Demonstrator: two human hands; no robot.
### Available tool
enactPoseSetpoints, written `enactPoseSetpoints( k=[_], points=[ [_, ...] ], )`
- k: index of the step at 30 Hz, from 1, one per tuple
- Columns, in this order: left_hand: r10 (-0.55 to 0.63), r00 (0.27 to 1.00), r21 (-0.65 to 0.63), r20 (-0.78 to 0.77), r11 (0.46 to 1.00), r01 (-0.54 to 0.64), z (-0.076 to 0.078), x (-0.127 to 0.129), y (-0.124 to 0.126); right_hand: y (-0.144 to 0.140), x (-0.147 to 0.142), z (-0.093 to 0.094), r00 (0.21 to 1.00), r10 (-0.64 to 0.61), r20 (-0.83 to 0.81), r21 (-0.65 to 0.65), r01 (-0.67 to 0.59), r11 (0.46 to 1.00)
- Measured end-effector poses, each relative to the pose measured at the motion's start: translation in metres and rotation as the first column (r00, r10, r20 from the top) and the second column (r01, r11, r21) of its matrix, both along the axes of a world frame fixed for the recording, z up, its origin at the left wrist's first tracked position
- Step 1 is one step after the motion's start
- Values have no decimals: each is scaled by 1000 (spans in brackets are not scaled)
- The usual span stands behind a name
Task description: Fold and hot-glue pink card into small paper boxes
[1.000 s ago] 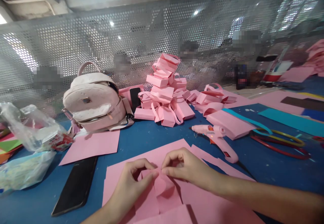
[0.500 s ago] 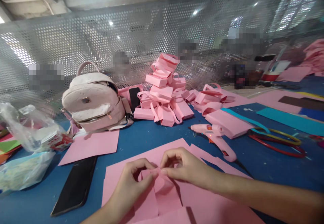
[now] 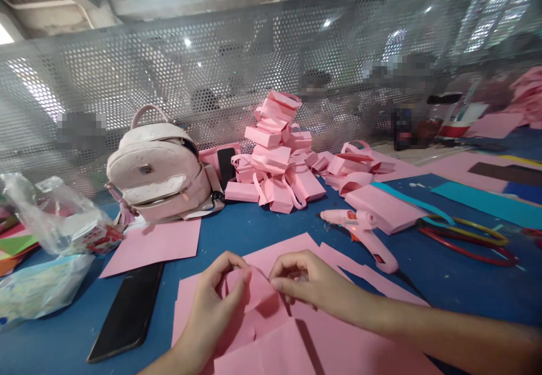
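Head-camera footage places both hands at the near edge of a blue table, closed on one piece of folded pink paper. The left hand is curled, its thumb and fingers pinched shut on the raised left flap. The right hand is likewise nearly closed, its fingertips gripping the flap's right edge, so that the two hands meet over the fold. The paper is lifted slightly at that point, while the rest lies flat on other pink sheets spread beneath the forearms. A fold is judged to be in the making; pressing the crease flat along its line while the flap is held aligned appears to be what is called for next.

A black phone lies face down just left of the sheets, with a loose pink sheet beyond it. A pink glue gun rests to the right, well apart from the hands, beside coloured hoops. Clear plastic bags are heaped at the far left. Further back, a pale pink backpack stands beside a pile of finished pink paper boxes, all against a perforated metal screen.
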State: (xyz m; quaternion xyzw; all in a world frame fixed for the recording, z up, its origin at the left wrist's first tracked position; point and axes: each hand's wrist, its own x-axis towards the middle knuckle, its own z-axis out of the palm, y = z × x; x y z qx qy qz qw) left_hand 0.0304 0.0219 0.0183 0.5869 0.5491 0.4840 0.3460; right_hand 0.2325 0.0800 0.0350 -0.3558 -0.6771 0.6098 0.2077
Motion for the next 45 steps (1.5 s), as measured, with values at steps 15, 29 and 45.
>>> enactPoseSetpoints(
  k=[15,29,45],
  points=[
    [24,1000,15,-1,1000,-24,0,3,1,-4,5,-17,979,-86,-182,193,121,974],
    [-203,978,19,-40,979,204,1,-6,-5,-4,3,-20,993,-115,-15,168,116,979],
    [-192,981,-140,-39,973,185,14,1,-2,-10,4,-23,993,-111,29,330,96,939]
  ],
)
